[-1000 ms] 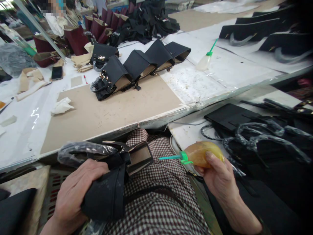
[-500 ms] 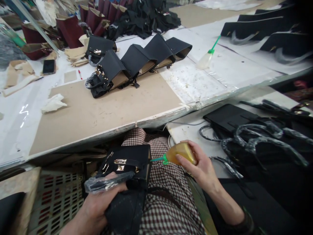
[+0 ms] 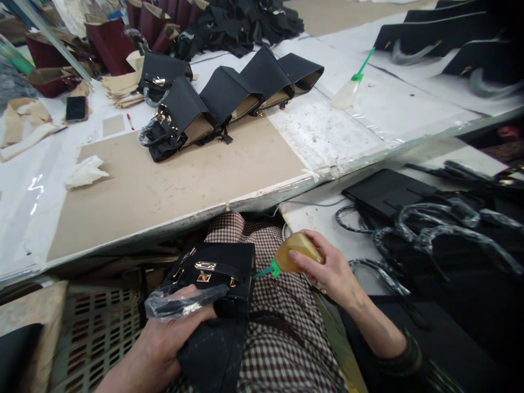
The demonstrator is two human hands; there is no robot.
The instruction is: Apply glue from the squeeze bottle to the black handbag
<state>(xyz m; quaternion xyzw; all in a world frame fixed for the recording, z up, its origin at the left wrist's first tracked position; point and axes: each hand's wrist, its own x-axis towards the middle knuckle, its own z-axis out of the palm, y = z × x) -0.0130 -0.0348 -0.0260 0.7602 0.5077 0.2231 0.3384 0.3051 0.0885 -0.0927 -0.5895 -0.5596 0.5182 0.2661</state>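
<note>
A black handbag (image 3: 229, 259) with gold-coloured clasps lies across my lap. My left hand (image 3: 176, 327) grips it from the near side, passing under its plastic-wrapped handle (image 3: 186, 303); some of those fingers are hidden. In my right hand (image 3: 327, 270) is a squeeze bottle (image 3: 297, 252) of yellowish liquid, tilted so that its thin green nozzle points left and down. The nozzle's tip is at the bag's right edge; whether it touches cannot be made out. A dark lining or flap (image 3: 213, 349) hangs over my lap below the bag.
Several black bags (image 3: 231, 95) stand in a row on the worktable (image 3: 164, 196). A second glue-type bottle (image 3: 347, 90) stands behind them to the right. More bags with wrapped handles (image 3: 462, 234) are piled at my right. A plastic crate (image 3: 102, 327) is at my left.
The bottle has tipped further down at its nozzle and shifted slightly left with my right hand. My left hand keeps its hold on the handbag.
</note>
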